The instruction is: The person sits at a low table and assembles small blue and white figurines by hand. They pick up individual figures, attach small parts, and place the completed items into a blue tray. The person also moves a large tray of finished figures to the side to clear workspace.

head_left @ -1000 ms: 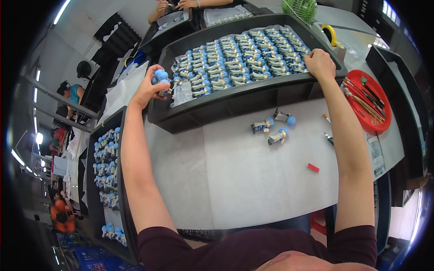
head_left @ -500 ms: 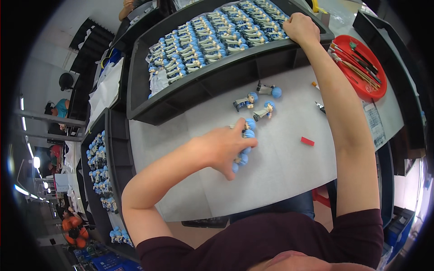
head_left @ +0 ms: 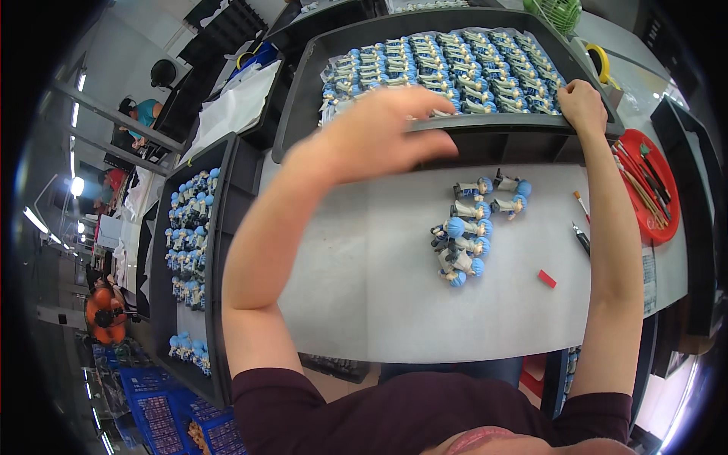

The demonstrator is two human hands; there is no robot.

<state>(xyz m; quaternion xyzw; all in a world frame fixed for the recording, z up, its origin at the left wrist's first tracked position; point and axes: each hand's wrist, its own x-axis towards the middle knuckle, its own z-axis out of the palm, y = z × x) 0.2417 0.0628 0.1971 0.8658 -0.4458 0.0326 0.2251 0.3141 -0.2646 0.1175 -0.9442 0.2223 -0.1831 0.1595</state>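
Observation:
Several small blue-haired figurines [head_left: 479, 229] lie bunched on the pale worktop, right of its middle. Over the near left edge of a large black tray [head_left: 497, 144], my left hand [head_left: 379, 133] is in the air, slightly blurred, its thumb and fingers apart with nothing between them. That tray is packed with rows of similar figurines [head_left: 432, 72]. My right hand [head_left: 582, 108] has its fingers curled over the tray's near right corner and grips the rim.
To the left is a second black tray [head_left: 243, 174] partly filled with figurines. At right a red dish [head_left: 663, 224] holds brushes and thin tools. Nearby lie a small red block [head_left: 547, 279], a brush [head_left: 580, 202] and a pen-like tool [head_left: 581, 238]. Yellow tape [head_left: 599, 61] sits behind.
My left hand has left the figurines it held on the worktop and risen toward the tray. Those figurines now lie beside the others. My right hand still grips the tray's corner; the view has shifted.

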